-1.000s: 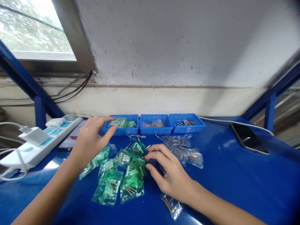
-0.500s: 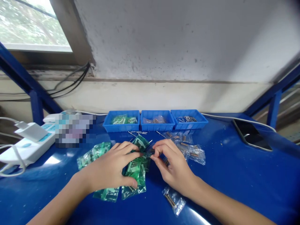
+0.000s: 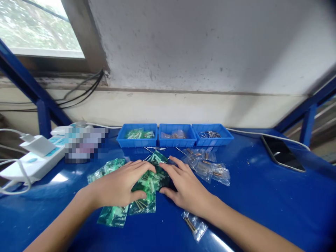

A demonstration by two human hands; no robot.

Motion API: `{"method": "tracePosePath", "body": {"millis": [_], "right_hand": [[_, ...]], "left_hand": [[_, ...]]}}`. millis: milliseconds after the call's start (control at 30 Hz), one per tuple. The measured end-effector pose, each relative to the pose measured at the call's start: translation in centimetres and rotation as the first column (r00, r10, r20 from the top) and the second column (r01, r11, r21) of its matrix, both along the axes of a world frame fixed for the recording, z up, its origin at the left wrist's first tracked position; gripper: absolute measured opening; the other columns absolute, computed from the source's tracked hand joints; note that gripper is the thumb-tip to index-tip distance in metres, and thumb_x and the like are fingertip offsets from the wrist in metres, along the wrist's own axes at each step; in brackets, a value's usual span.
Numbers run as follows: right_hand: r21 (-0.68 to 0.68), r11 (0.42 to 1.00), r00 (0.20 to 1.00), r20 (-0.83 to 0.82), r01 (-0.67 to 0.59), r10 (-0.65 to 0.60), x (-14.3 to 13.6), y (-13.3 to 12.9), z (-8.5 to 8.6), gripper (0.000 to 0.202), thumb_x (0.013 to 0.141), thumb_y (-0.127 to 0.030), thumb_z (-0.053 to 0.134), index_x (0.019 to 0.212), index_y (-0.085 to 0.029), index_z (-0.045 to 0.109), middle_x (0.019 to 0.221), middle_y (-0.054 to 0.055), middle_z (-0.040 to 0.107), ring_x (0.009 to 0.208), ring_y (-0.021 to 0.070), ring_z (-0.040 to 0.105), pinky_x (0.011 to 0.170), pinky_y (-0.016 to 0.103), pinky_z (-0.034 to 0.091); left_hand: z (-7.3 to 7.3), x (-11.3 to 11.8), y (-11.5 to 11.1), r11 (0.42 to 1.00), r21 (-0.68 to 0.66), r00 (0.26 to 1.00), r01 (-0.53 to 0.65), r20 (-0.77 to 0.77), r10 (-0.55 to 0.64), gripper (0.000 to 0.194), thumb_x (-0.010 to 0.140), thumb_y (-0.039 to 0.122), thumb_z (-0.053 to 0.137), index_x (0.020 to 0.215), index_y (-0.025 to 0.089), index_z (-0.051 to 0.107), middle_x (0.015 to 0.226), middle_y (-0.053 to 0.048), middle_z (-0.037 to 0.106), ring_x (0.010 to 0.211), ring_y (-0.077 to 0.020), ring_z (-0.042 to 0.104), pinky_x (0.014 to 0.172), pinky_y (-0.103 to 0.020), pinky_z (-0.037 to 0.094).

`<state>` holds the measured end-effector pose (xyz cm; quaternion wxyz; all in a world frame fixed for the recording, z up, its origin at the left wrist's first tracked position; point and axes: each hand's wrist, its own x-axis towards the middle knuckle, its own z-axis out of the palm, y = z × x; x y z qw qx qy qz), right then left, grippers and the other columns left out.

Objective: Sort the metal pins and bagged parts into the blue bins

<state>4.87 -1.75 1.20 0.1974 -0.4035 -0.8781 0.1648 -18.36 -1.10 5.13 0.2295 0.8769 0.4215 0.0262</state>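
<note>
My left hand [image 3: 122,183] rests over the left side of a pile of green plastic packets [image 3: 151,180], fingers apart and thumb spread. Long screws and pale plugs show through the green film. On the pile's right edge lie the spread fingers of my right hand [image 3: 186,185], touching the packets without gripping. Other green packets [image 3: 114,215] stick out from under my left hand and forearm. Close by my right hand is a group of clear packets with brass-coloured screws [image 3: 207,166]; a single clear packet [image 3: 193,225] lies nearer the front.
Three blue bins stand along the wall: green packets in the left bin [image 3: 136,142], clear packets in the middle bin [image 3: 177,142], loose screws in the right bin [image 3: 212,141]. Several loose screws [image 3: 156,148] lie before them. A power strip [image 3: 34,164] sits left, a phone [image 3: 283,154] right.
My right hand has gone from a pinch to spread fingers against the green pile. The front green packets have shifted left, with my left hand still over them.
</note>
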Motion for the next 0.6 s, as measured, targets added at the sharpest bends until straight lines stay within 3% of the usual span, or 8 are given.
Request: {"method": "tracePosePath", "body": {"millis": [200, 367, 500, 567, 600], "right_hand": [[0.002, 0.998, 0.998, -0.002, 0.057, -0.057, 0.0, -0.3, 0.3, 0.047, 0.081, -0.019, 0.058, 0.127, -0.019, 0.046, 0.109, 0.010, 0.060, 0.107, 0.0290, 0.045, 0.086, 0.047, 0.041], [0.017, 0.991, 0.977, -0.168, 0.136, -0.131, 0.8, 0.4, 0.9, 0.033, 0.081, -0.009, 0.051, 0.112, -0.017, 0.055, 0.095, 0.008, 0.062, 0.088, 0.0217, 0.053, 0.077, 0.039, 0.045], [0.129, 0.987, 0.932, -0.360, 0.093, -0.041, 1.1, 0.4, 1.3, 0.027, 0.084, -0.008, 0.046, 0.106, -0.018, 0.057, 0.081, 0.004, 0.060, 0.074, 0.0163, 0.053, 0.068, 0.032, 0.046], [0.222, 0.974, 0.922, -0.384, 0.036, 0.053, 1.1, 0.1, 1.4, 0.029, 0.085, -0.007, 0.045, 0.108, -0.019, 0.057, 0.081, 0.004, 0.060, 0.074, 0.0161, 0.053, 0.067, 0.032, 0.045], [0.277, 0.961, 0.923, -0.369, 0.003, 0.104, 1.1, -0.1, 1.4, 0.031, 0.084, -0.006, 0.044, 0.109, -0.019, 0.057, 0.082, 0.005, 0.061, 0.076, 0.0166, 0.053, 0.068, 0.033, 0.045]], "left_hand": [[0.1, -0.1, 0.0, 1.000, -0.019, 0.998, -0.024, -0.060, 0.023, 0.056, 0.083, 0.037, 0.055, 0.134, 0.031, 0.034, 0.136, -0.007, 0.045, 0.125, -0.0333, 0.040, 0.094, -0.046, 0.042], [-0.7, -0.1, 0.3, 0.989, 0.147, 0.999, -0.033, -0.029, 0.038, 0.064, 0.087, 0.046, 0.050, 0.143, 0.030, 0.024, 0.144, -0.009, 0.037, 0.130, -0.0347, 0.035, 0.097, -0.048, 0.040], [-0.7, 1.6, 0.0, 0.966, 0.151, 0.963, -0.210, 0.200, 0.178, 0.047, 0.090, 0.047, 0.045, 0.133, 0.027, 0.043, 0.130, -0.008, 0.052, 0.117, -0.0277, 0.048, 0.095, -0.043, 0.042], [-0.3, 2.6, -0.5, 0.949, 0.009, 0.891, -0.315, 0.348, 0.292, 0.039, 0.093, 0.048, 0.036, 0.114, 0.024, 0.058, 0.105, -0.006, 0.063, 0.096, -0.0222, 0.058, 0.083, -0.036, 0.048], [0.0, 3.0, -0.8, 0.932, -0.101, 0.845, -0.349, 0.397, 0.359, 0.043, 0.094, 0.049, 0.030, 0.102, 0.022, 0.063, 0.089, -0.005, 0.065, 0.083, -0.0198, 0.060, 0.075, -0.033, 0.050]]}}
